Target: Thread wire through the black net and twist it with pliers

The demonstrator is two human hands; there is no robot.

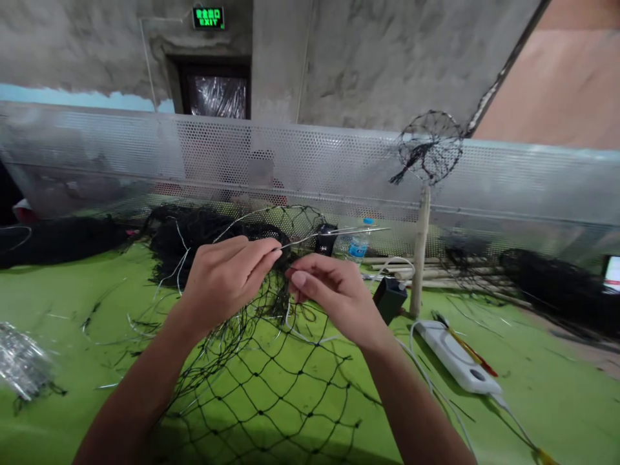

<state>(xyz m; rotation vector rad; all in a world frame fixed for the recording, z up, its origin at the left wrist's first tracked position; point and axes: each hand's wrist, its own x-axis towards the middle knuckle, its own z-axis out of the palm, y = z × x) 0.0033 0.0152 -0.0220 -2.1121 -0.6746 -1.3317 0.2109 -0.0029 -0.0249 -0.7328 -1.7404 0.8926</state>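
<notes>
Left hand pinches wire; right hand grips black net.

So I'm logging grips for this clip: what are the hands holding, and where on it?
Both hold the black net at its gathered upper edge: left hand pinches it along the wire ring, right hand grips the mesh beside it.

A net-making workshop: green workbench, piled black netting, bare concrete walls.

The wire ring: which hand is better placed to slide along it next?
Probably left: the left hand already pinches the wire ring, while the right hand grips the black net below.
</notes>
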